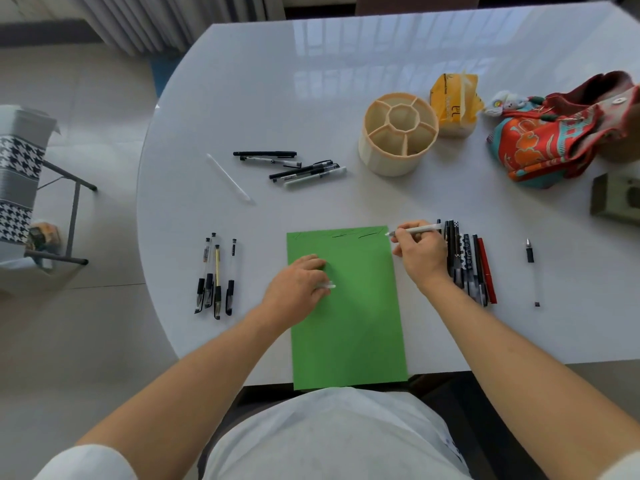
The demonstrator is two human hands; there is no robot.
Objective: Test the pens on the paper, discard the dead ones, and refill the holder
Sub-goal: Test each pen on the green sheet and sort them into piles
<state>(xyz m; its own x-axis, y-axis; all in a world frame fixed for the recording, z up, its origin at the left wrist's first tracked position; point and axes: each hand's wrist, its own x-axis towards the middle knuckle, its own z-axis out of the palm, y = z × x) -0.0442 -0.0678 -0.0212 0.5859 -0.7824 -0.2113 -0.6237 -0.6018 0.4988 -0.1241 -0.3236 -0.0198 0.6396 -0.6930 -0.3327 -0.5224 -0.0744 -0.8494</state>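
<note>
Head view. A green paper (346, 306) lies lengthwise on the white counter (263, 98) at lower centre of the frame, its far edge carrying a few short dark test strokes. The right hand (420, 252) grips a white pen (414, 231) whose long axis runs nearly level across the frame, tip pointing left and meeting the paper's upper right corner; fingers and thumb are curled round the barrel. The left hand (298, 287) lies on the paper's left part, fingers bent, and appears to hold a small pale cap (329, 285) that pokes out to its right; the grip itself is partly hidden.

The right hand is therefore the nearer one to the next mark, which would fall on the paper just left of the tip. Immediately right of that hand lies a row of untested pens (467, 265), axes running up and down the frame. A group of four pens (216, 275) lies left of the paper; a further cluster (294, 166) lies above it. The divided beige holder (398, 133), apparently empty, stands at upper right, well apart from both hands. Whether the held pen writes cannot be told.
</note>
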